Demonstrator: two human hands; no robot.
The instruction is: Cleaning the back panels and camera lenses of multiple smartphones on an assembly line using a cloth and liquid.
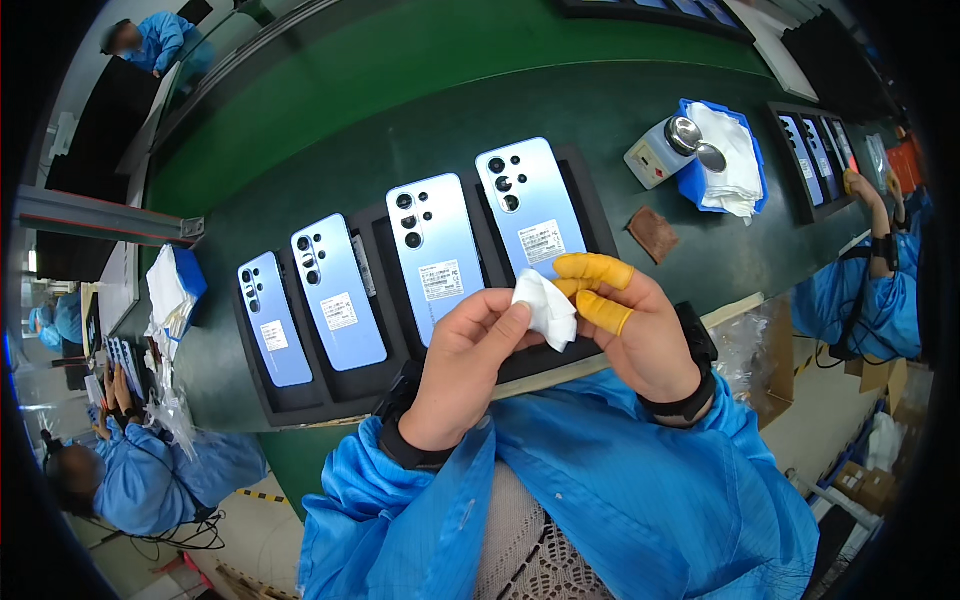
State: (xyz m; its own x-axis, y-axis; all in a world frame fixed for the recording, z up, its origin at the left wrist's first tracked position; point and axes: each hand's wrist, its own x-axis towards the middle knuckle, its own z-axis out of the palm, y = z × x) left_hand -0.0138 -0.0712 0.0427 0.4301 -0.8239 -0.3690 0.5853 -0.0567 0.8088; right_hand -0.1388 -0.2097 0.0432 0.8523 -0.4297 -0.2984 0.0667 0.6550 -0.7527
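A small folded white wiping cloth (pixel 546 308) is held in front of me, above the tray's front edge. My left hand (pixel 462 358) is closed, with thumb and fingers pinching the cloth's left side. Yellow finger cots cover several fingertips of my right hand (pixel 645 335), which closes on the cloth's right edge. Just beyond my hands stands a black foam tray (pixel 372 392) bearing several light-blue phones, backs up, each with a white label: one phone (pixel 275 315) at the left, a second (pixel 338 285), a third (pixel 430 240) and a fourth (pixel 530 195) at the right.
Right of the tray are a brown leather-like patch (pixel 653 234), a pump-top bottle (pixel 655 158) and a blue bin (pixel 760 180) of white cloths. Another blue bin (pixel 190 280) is at the left. Co-workers sit on both sides; a second phone tray (pixel 838 205) lies far right.
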